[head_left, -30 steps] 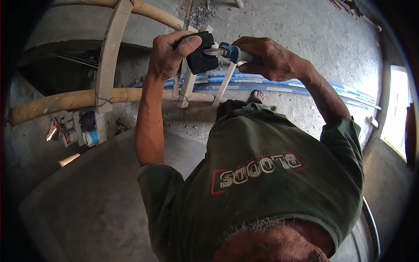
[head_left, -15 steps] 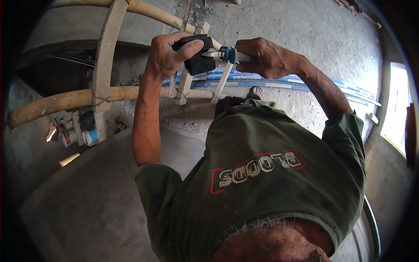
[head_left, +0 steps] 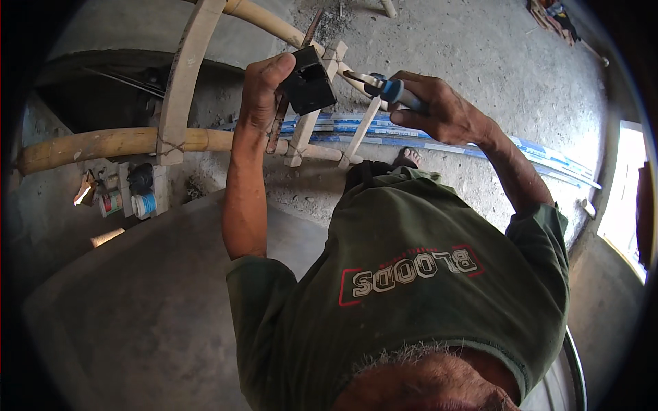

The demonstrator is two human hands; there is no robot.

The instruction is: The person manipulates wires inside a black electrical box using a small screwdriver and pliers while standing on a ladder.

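Note:
My left hand (head_left: 260, 92) grips a small black box (head_left: 310, 96) by its left edge, with the thumb at its upper corner. A dark opening shows in the box's face. To the right, my right hand (head_left: 444, 113) is closed around the blue-and-grey handles of a pair of pliers (head_left: 393, 90). The metal jaws point left at the box, and a small gap separates them from it. Both hands are held up in front of my body, above a bamboo ladder.
The ladder has bamboo rails (head_left: 103, 146) and wooden rungs (head_left: 188, 79) tied on. Long blue-and-white pipes (head_left: 466, 137) lie across the rough concrete floor (head_left: 466, 41). Small tubs (head_left: 143, 205) stand at the left. A dark recess (head_left: 116, 103) opens behind the ladder.
The pliers have come off the black box and moved right and slightly down. My left hand has turned the box, so its face with the opening now shows.

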